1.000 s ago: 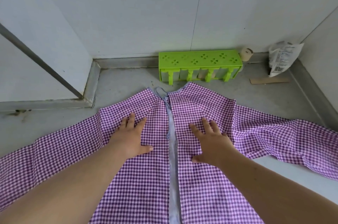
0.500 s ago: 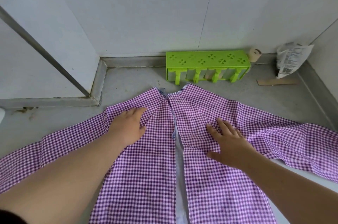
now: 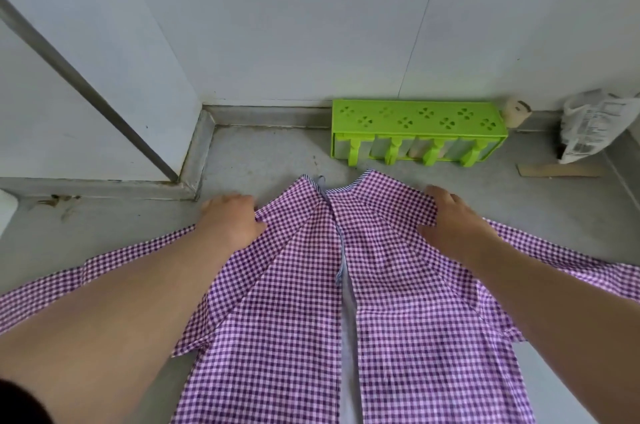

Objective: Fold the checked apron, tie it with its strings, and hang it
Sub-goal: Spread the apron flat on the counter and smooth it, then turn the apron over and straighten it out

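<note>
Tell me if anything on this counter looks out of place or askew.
A torn strip of cardboard lies loose by the crumpled plastic bag at the far right. The green rack sits slightly crooked to the wall. The apron only lies spread out, unfolded.

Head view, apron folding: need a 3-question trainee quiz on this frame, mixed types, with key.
1. True or false: the apron lies spread on the counter, its two checked panels meeting along a centre gap.
2. Multiple choice: where is the left hand? A) flat on the middle of the left panel B) at the left panel's outer upper edge, fingers bunching the cloth C) on the green rack
3. Fill in: the right hand holds the apron's upper ____ edge.

Key: 1 true; 2 B; 3 right
</note>
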The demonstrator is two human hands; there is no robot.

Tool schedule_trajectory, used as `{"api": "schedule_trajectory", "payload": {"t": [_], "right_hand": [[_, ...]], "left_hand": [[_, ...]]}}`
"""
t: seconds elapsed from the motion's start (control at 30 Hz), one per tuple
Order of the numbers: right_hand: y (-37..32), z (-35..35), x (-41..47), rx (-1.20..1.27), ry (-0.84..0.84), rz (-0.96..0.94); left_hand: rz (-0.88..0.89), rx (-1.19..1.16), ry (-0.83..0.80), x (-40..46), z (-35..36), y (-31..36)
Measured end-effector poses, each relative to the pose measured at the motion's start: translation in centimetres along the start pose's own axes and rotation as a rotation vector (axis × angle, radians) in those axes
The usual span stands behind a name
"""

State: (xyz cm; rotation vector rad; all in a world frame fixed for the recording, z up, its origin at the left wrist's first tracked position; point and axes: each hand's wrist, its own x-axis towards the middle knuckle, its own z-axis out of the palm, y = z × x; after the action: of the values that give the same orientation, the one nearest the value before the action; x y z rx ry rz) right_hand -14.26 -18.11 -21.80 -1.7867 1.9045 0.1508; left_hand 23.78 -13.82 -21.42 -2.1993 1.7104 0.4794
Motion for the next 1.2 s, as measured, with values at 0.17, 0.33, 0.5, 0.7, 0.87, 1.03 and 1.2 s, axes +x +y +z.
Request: {"api": "schedule_trajectory", "payload": {"t": [0.17, 0.33, 0.5, 0.7, 0.87, 1.03, 1.2], "right_hand": [[-0.1, 0.5, -0.8, -0.009, -0.024, 0.097], [0.7, -0.8, -2.7, -0.052, -0.086, 0.126], [0.2, -3.2, -4.9, 0.053, -0.094, 0.124], [-0.8, -7.6, -7.2, 0.283, -0.093, 0.114], [-1.6, -10.7, -7.8, 0.524, -0.031, 0.091], [-3.2, -13.8, -9.3, 0.722, 0.013, -0.021], [-4.2, -15.7, -11.7, 0.889, -0.014, -0.093]], "left_hand": [[-0.001, 0.016, -0.076, -1.7, -0.4, -0.5], [-0.040, -0.089, -0.124, -4.2, -2.1, -0.3], [-0.060, -0.201, -0.157, -7.1, -5.2, 0.1], [-0.048, -0.323, -0.168, -10.8, -9.8, -0.3], [-0.052, -0.474, -0.138, -13.5, -13.6, -0.6], [-0.128, -0.753, -0.126, -16.4, -16.8, -1.4], [-0.044, -0.954, -0.156, -19.3, -18.9, -1.6]]}}
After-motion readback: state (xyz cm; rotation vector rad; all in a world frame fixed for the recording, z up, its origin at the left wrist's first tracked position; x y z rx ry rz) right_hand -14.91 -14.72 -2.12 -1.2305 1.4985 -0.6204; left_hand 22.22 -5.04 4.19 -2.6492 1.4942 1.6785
